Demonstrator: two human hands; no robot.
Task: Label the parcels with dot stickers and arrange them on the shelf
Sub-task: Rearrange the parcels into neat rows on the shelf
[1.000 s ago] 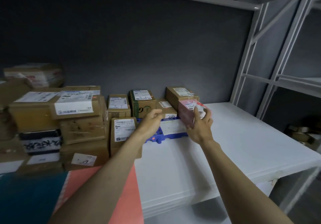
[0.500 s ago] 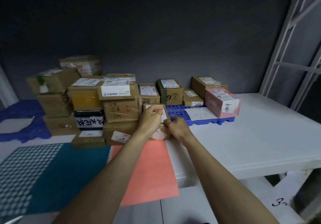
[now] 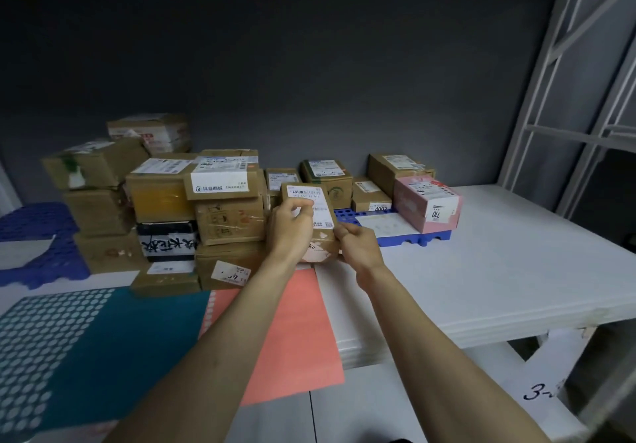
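A small brown cardboard parcel (image 3: 318,208) with a white shipping label stands upright in front of the parcel stack. My left hand (image 3: 287,227) grips its left side, fingers curled over the label. My right hand (image 3: 358,244) holds its lower right edge. A pink box (image 3: 426,203) marked with a number rests on a blue plastic pallet (image 3: 399,232) on the white shelf (image 3: 499,270). A teal dot-sticker sheet (image 3: 86,346) and a salmon sheet (image 3: 296,332) lie at the shelf's front.
Stacked brown parcels (image 3: 220,198) fill the left and back of the shelf. Another blue pallet (image 3: 38,239) sits at far left. Smaller parcels (image 3: 328,181) line the dark back wall. White shelf uprights (image 3: 564,105) rise at the right.
My right hand has left the pink box on the blue pallet and come to the small brown parcel. Both hands now hold that parcel, lifted slightly and tilted upright. The view shifted left.
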